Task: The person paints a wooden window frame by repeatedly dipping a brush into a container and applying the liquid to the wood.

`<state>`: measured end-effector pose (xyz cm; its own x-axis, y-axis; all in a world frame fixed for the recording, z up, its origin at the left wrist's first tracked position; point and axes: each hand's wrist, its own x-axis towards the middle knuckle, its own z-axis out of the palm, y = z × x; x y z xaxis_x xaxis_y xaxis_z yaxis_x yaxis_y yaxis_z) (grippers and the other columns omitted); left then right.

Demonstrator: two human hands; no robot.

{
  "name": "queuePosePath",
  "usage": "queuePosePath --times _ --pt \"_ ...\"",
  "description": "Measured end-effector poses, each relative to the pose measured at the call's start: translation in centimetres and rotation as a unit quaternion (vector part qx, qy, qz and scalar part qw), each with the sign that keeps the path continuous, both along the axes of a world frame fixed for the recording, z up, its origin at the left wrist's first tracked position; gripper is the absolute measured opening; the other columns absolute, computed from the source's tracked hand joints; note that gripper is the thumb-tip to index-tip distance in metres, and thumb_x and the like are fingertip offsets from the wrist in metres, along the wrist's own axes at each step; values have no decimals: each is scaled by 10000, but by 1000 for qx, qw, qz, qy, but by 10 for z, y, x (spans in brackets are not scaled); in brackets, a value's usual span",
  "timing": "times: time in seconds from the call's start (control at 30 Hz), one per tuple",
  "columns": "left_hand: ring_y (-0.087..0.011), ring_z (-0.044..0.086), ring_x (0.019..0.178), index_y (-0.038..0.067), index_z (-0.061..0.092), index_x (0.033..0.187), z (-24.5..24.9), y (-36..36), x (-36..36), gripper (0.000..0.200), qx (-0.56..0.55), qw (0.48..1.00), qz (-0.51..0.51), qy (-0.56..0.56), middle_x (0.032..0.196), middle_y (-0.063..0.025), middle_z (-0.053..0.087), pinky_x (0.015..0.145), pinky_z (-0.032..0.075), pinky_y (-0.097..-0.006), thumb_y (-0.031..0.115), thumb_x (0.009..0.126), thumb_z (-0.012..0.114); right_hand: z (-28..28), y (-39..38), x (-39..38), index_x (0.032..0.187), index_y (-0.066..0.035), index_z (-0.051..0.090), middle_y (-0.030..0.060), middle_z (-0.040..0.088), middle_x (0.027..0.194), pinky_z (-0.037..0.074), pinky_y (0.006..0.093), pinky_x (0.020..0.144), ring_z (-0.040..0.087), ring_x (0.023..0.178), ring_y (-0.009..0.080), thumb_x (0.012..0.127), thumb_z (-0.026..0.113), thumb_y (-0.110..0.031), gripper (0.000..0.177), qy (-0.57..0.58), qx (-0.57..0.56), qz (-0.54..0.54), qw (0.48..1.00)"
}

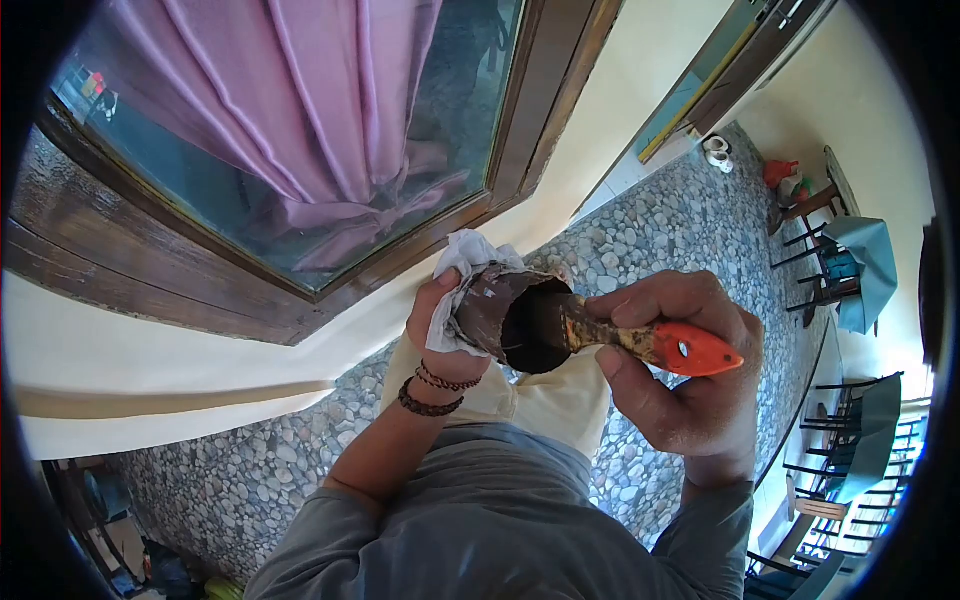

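My left hand (440,320) is wrapped round a paint cup (487,312) coated in dark brown, with a crumpled white cloth (478,250) between palm and cup. The cup is tilted, its dark mouth facing right. In my right hand (690,370) is a paintbrush (625,338), pinched between thumb and fingers along its stained handle. The handle ends in an orange-red tip. The brush's bristle end reaches into the cup's mouth, so the bristles are mostly hidden. Both hands are held in front of my waist.
A brown wooden window frame (400,245) with glass and a pink curtain (310,90) stands close at the upper left, set in a cream wall (170,355). Pebbled floor (660,230) lies below. Tables with green cloths (865,270) and chairs line the right side.
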<state>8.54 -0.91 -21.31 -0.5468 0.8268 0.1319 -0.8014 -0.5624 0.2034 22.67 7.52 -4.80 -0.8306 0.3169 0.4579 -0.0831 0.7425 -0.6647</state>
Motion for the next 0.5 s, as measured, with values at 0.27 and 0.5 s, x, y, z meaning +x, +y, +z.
queuePosePath --times 0.27,0.5 --pt "-296 580 980 25 536 1085 -18 -3 6 345 -50 997 41 -43 1036 -144 604 902 445 -426 259 852 437 5 -5 10 856 -46 578 98 631 834 511 294 629 644 722 234 612 685 32 278 32 -5 -3 999" --pt "-216 614 899 36 576 996 -25 -3 18 304 -217 963 150 51 917 -96 634 834 486 -350 283 849 478 2 0 13 810 -48 583 117 618 916 527 339 644 629 801 290 566 696 34 281 -2 128 63 990"
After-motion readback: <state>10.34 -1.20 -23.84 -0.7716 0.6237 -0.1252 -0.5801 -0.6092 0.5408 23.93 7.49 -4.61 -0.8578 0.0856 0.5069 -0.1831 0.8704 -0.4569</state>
